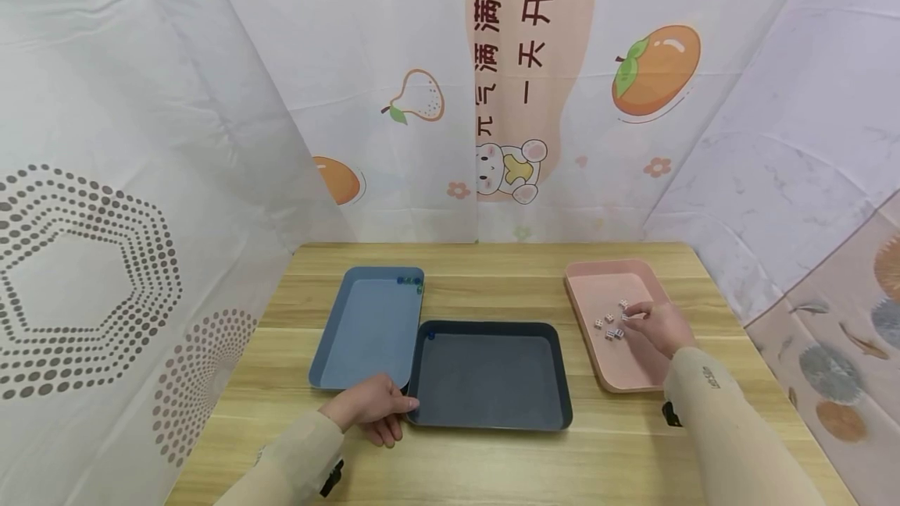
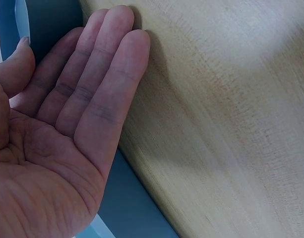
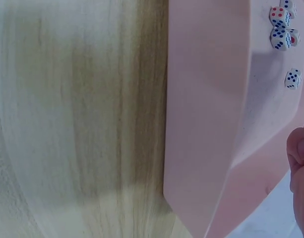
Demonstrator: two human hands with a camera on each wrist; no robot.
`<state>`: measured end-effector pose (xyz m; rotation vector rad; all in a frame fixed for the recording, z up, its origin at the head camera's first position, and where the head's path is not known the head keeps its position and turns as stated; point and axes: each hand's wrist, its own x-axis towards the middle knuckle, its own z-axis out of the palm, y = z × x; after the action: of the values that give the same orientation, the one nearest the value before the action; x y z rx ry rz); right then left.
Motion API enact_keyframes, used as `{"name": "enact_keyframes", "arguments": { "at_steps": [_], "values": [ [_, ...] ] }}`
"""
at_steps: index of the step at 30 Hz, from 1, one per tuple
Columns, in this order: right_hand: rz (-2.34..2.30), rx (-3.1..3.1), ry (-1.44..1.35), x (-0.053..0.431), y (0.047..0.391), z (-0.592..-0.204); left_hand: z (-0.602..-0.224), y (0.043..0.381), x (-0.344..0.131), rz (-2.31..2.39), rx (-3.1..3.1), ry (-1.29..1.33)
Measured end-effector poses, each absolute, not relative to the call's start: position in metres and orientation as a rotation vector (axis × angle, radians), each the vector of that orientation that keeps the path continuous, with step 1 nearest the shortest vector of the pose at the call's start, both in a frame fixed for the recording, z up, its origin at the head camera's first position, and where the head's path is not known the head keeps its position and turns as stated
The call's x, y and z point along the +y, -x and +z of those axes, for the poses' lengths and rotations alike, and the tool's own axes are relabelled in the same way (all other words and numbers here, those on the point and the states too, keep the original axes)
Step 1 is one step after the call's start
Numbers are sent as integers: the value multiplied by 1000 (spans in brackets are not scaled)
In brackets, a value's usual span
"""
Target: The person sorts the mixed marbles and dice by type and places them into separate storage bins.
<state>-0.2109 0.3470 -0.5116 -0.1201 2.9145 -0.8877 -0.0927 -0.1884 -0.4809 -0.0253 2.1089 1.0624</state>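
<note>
My right hand (image 1: 659, 326) reaches into the pink tray (image 1: 582, 291) on the right, with thumb and index finger pinching a small white die (image 1: 624, 318). Several other white dice (image 1: 610, 335) lie loose by the fingertips; the right wrist view shows their blue and red pips, but the fingertips fall outside it. My left hand (image 1: 373, 408) holds the front left corner of the dark grey tray (image 1: 492, 423). Its thumb lies on the rim and the other fingers extend along the outside wall. A small blue die (image 1: 431, 336) sits in that tray's far left corner.
A blue tray (image 1: 366, 365) stands left of the dark one, close against it, with several small blue and green dice (image 1: 410, 281) in its far right corner. All three trays are on a wooden table (image 1: 485, 467). Printed curtains (image 1: 422, 37) hang behind and at both sides.
</note>
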Motion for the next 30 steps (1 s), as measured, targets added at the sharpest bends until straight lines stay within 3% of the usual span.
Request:
{"name": "enact_keyframes", "arguments": {
  "at_steps": [30],
  "values": [
    [-896, 2685, -107, 350, 200, -521, -483, 92, -189, 1072, 2119, 16]
  ]
}}
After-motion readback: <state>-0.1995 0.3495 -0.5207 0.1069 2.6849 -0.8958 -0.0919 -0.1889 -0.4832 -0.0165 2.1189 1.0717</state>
